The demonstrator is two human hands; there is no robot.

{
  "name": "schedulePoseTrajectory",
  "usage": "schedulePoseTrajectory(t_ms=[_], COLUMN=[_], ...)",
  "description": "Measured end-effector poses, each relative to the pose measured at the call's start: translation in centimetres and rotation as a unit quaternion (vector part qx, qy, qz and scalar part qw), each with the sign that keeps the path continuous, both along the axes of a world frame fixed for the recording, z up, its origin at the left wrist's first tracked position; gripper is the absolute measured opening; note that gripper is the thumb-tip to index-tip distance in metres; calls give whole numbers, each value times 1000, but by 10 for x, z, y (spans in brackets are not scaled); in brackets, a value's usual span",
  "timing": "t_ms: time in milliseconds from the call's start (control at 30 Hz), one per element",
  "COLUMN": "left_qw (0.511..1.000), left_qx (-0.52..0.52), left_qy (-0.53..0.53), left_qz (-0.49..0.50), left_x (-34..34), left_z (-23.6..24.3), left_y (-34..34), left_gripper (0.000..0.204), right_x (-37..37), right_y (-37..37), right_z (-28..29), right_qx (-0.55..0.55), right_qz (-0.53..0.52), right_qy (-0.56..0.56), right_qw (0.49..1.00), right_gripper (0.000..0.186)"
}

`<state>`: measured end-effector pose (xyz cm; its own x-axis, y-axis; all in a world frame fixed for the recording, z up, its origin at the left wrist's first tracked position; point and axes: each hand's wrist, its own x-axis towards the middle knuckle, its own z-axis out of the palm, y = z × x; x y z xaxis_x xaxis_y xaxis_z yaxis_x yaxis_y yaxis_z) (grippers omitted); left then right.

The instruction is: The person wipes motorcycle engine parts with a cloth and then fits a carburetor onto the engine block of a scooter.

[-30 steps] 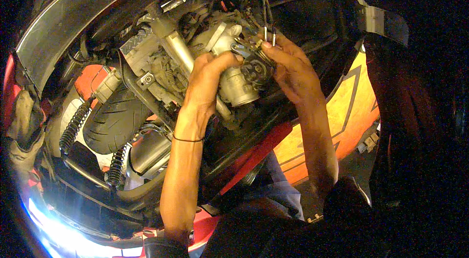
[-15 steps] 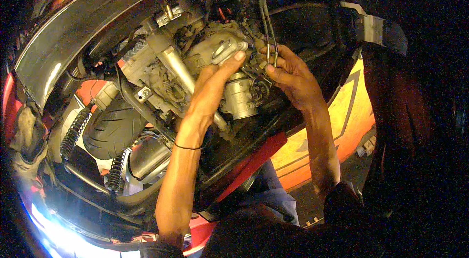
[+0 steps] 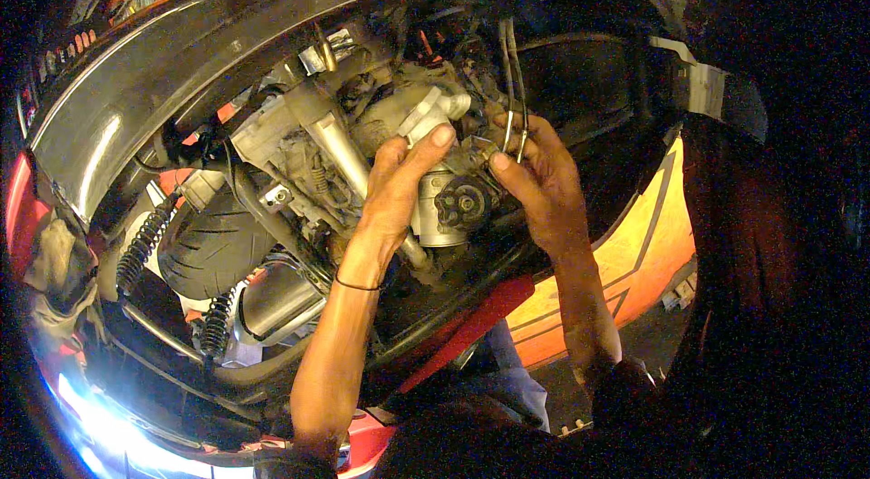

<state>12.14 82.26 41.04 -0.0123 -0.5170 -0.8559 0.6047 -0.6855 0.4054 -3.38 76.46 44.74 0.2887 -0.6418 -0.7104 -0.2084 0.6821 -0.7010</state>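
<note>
A silver throttle body (image 3: 435, 221) with a dark round pulley (image 3: 459, 203) sits inside the open engine bay of a scooter. My left hand (image 3: 401, 184) is closed on the throttle body's upper part, its thumb pressed on a pale metal fitting (image 3: 428, 109). To its right, my right hand (image 3: 544, 184) has its fingers bent around the silver ends of two black cables (image 3: 507, 62), thumb at the linkage above the pulley. What its fingertips grip underneath is partly hidden.
The black body rim (image 3: 181, 17) arches around the bay. A rear tyre (image 3: 213, 243) with coil shocks (image 3: 145, 239) lies at left, beside a silver muffler (image 3: 272, 298). An orange panel (image 3: 634, 270) is at right, with a bright white glare at lower left.
The view has shifted, so the engine sits lower in the picture. My left thumb has moved from the dark linkage onto the pale fitting; my right hand stays at the cable ends.
</note>
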Motion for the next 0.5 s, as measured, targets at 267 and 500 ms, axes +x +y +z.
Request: schedulePoseTrajectory(t_ms=[267,500], left_qw=[996,991], left_qx=[39,54], left_qy=[-63,-75], left_qz=[-45,-95], left_x=[4,6], left_z=[14,9], left_y=[-8,-6], left_gripper=[49,52], right_x=[2,0], right_y=[-1,-4], right_z=[7,-1], right_qx=[-7,-8], right_qz=[-7,-1], right_qy=[37,-10], right_qw=[999,1000], right_gripper=[40,44])
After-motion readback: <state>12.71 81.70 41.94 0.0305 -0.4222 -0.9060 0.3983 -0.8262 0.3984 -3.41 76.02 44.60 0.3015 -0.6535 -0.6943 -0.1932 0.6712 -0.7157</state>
